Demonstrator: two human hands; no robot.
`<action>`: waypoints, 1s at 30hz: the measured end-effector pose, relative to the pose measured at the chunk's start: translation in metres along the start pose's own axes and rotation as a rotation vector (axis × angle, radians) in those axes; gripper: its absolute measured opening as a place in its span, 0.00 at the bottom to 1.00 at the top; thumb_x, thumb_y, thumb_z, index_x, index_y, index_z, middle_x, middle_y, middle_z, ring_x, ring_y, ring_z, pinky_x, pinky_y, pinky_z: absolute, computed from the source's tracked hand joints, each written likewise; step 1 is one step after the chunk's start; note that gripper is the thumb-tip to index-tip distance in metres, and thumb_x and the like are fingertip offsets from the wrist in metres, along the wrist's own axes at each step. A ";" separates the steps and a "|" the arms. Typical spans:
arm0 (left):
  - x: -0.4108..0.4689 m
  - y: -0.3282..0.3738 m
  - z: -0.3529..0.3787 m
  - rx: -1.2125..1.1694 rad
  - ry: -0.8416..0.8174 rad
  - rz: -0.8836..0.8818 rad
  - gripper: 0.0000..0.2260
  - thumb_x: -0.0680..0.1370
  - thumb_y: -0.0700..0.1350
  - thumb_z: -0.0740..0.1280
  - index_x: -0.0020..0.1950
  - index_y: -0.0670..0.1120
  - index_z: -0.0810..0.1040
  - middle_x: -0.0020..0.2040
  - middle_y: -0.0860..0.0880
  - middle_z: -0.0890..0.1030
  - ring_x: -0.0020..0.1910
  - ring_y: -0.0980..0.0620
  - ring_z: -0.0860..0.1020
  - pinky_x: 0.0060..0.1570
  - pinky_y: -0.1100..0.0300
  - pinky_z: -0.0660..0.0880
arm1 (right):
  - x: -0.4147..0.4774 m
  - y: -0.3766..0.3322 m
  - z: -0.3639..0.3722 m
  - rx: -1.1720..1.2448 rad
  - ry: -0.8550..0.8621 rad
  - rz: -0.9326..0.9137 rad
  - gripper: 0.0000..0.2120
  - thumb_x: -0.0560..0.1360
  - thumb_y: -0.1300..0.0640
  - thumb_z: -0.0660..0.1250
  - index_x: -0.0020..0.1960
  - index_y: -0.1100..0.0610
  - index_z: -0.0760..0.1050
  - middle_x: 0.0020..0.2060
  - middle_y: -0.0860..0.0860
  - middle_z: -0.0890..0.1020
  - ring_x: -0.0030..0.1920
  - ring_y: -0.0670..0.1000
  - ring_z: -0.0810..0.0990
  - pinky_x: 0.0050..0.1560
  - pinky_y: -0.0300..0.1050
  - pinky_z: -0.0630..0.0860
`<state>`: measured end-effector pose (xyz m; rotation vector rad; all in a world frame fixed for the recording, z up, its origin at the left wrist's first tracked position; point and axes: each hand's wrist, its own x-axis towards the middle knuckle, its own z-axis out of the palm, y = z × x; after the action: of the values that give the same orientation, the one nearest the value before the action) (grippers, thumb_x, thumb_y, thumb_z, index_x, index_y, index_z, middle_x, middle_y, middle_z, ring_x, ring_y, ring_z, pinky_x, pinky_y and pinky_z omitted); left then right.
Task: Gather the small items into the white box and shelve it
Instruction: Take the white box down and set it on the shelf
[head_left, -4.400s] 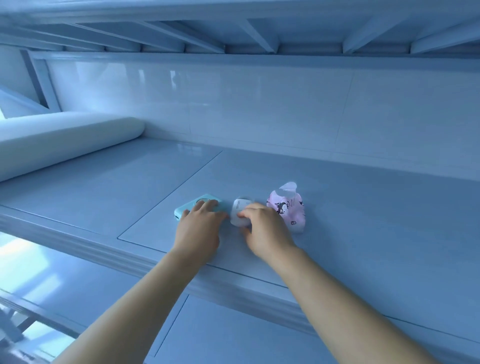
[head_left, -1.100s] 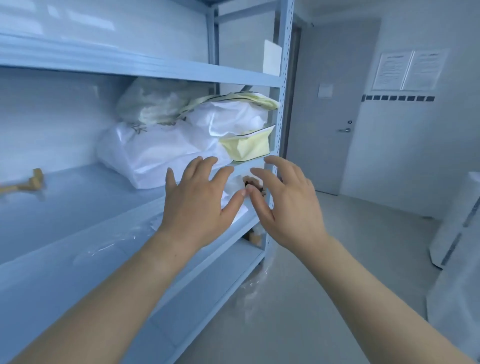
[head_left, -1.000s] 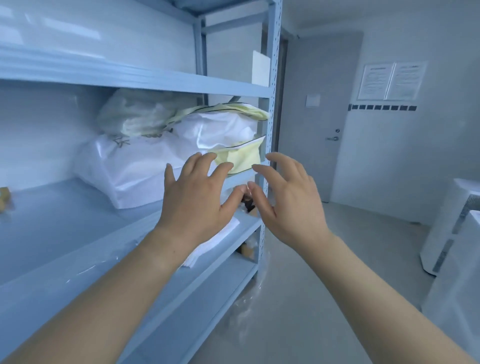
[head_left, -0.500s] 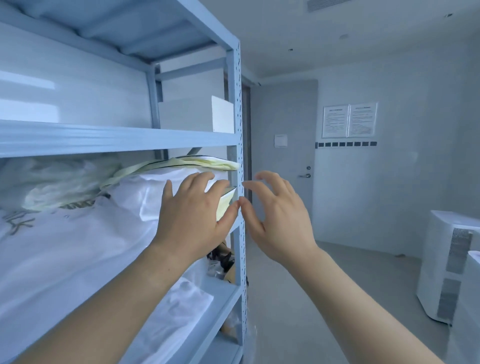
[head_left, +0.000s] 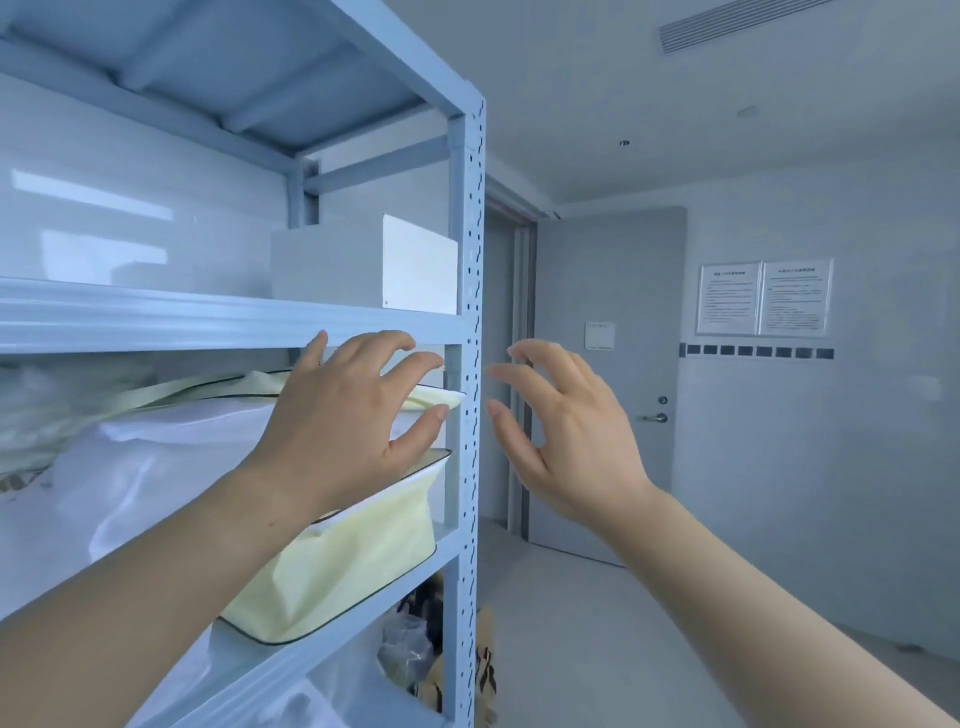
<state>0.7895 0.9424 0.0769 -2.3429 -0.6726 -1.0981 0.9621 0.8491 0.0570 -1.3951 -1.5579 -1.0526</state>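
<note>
- Left hand (head_left: 343, 431): raised, fingers spread, holding nothing; seen in front of the pale yellow bag (head_left: 337, 561) on the middle shelf.
- Right hand (head_left: 566, 441): raised just beside the left, fingers parted and curled, empty; seen to the right of the shelf post (head_left: 470, 364).
- White box (head_left: 363, 265): on the shelf board above, at its right end against the post; above both hands, touched by neither.
- Door (head_left: 613, 364): beyond, shut.

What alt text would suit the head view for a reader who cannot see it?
Two empty hands, left hand and right hand, reach up with fingers spread toward a white box on a blue metal shelf. The shelf below holds pale yellow and white bags.
</note>
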 end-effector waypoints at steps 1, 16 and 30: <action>0.011 0.001 0.009 0.010 -0.002 -0.001 0.24 0.74 0.60 0.51 0.61 0.51 0.75 0.60 0.48 0.76 0.57 0.46 0.76 0.63 0.38 0.65 | 0.006 0.014 0.009 0.008 0.003 -0.008 0.18 0.76 0.48 0.56 0.57 0.56 0.77 0.58 0.55 0.77 0.55 0.55 0.76 0.49 0.52 0.75; 0.165 -0.067 0.156 0.299 0.071 0.111 0.22 0.75 0.58 0.53 0.62 0.51 0.75 0.62 0.47 0.76 0.64 0.44 0.72 0.64 0.36 0.62 | 0.108 0.177 0.181 0.146 0.131 -0.141 0.16 0.76 0.50 0.61 0.60 0.56 0.75 0.62 0.56 0.74 0.58 0.56 0.75 0.47 0.52 0.76; 0.267 -0.123 0.219 0.562 0.080 0.065 0.21 0.73 0.57 0.54 0.61 0.51 0.75 0.60 0.47 0.76 0.61 0.45 0.74 0.65 0.38 0.60 | 0.208 0.238 0.326 0.460 0.286 -0.134 0.14 0.75 0.52 0.63 0.59 0.55 0.75 0.62 0.54 0.73 0.57 0.54 0.75 0.44 0.51 0.76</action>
<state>0.9894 1.2292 0.1877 -1.8179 -0.7540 -0.8337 1.1723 1.2402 0.1544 -0.8020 -1.5677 -0.8543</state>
